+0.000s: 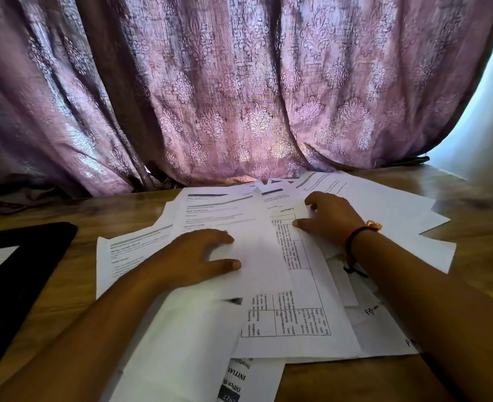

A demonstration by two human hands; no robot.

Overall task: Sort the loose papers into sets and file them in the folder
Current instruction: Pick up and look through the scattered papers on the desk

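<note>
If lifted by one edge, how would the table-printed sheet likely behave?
Probably floppy: the table-printed sheet is thin single paper. It would likely slide easily, lying loose among other papers on the smooth wooden table.

Loose papers: white printed sheets, overlapping, strewn flat from centre to 3 o'clock. Folder: black, flat, at 9 o'clock.

Forearms bare. Wrist of right hand: red-and-black thread band (orange knot on top), dark loose ends hanging.
</note>
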